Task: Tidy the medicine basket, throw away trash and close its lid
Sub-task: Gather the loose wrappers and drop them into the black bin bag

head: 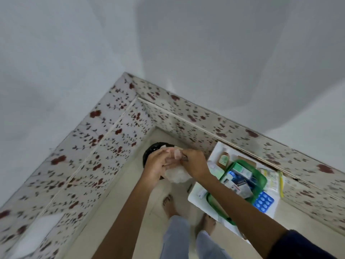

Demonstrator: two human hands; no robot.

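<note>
A: What is nearest the camera?

B: Two bare feet on the floor [115, 212], below both forearms. Above them the left hand [157, 166] and the right hand [195, 163] meet, fingers touching.

A: What have they got?

B: Together they hold a crumpled clear plastic bag [177, 175]. The left hand is curled under it; the right hand pinches its top edge with closed fingertips, along with some small scrap I cannot make out.

A: And beyond the hands?

B: A black trash bin [149, 151] stands directly under and behind them, in the corner of the flowered wall.

A: The medicine basket?

B: Right of the right hand, on a white counter [196, 198]: a green basket [260, 181], uncovered, full of medicine boxes. A blue blister pack [264, 201] lies just beside it.
</note>
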